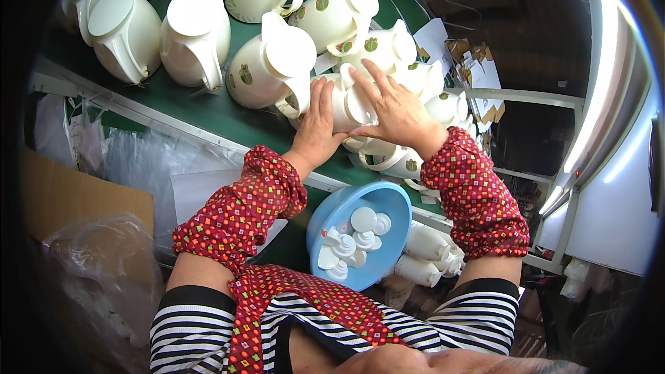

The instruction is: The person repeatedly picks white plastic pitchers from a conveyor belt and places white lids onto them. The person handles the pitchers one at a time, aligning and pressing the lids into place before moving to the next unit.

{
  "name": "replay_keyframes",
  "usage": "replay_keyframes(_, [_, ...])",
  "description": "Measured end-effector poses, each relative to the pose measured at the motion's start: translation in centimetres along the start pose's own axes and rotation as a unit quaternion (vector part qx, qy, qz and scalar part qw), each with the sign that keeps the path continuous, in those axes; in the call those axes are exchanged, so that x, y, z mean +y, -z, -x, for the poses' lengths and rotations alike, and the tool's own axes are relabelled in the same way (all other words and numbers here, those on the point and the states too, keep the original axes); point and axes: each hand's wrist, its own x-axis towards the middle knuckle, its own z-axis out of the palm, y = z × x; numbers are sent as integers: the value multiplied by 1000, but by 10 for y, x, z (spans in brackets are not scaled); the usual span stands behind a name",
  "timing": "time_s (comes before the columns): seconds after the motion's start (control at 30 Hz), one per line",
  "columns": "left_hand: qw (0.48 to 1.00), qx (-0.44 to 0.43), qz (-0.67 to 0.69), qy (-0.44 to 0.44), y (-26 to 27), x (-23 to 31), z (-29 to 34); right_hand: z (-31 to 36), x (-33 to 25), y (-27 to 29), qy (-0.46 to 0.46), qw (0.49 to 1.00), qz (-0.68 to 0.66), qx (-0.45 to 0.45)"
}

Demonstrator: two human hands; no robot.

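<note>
A cream thermos jug (pixel 341 112) is between my two hands among the other jugs, its round top facing me. My left hand (pixel 316 127) lies along its left side, fingers pointing away from me. My right hand (pixel 400 109) grips it from the right, with fingers spread over its top and the thumb toward my left hand. Part of this jug is hidden by my fingers. Directly left stands another jug (pixel 258 76) with a handle and a green-and-pink print.
Several cream jugs (pixel 195 41) stand on the green work surface (pixel 228 121), with more (pixel 398 159) crowded under my right wrist. A blue basin (pixel 320 232) holds white stoppers and discs (pixel 364 219). White bottle-shaped parts (pixel 422 242) lie beside it. A cardboard box (pixel 83 190) is at left.
</note>
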Motion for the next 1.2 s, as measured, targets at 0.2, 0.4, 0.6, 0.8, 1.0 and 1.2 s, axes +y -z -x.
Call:
replay_keyframes(0.2, [1000, -3, 16, -10, -4, 1, 0, 9, 7, -38, -6, 998, 3, 68])
replay_keyframes(0.4, [1000, 17, 4, -20, -4, -6, 0, -12, -44, -54, -284, 954, -5, 94])
replay_keyframes(0.6, [999, 16, -2, -39, -7, 0, 1, 12, 4, -47, -22, 992, 1, 122])
replay_keyframes(0.8, [999, 31, -6, -38, -13, -5, 2, -1, -39, -67, -248, 950, -49, 183])
replay_keyframes(1.0, [998, 34, -44, 10, -12, 4, 7, -22, -73, -52, -423, 895, -61, 127])
replay_keyframes(1.2, [998, -38, 13, -57, 41, 22, 50, -18, -74, 3, -239, 969, -25, 62])
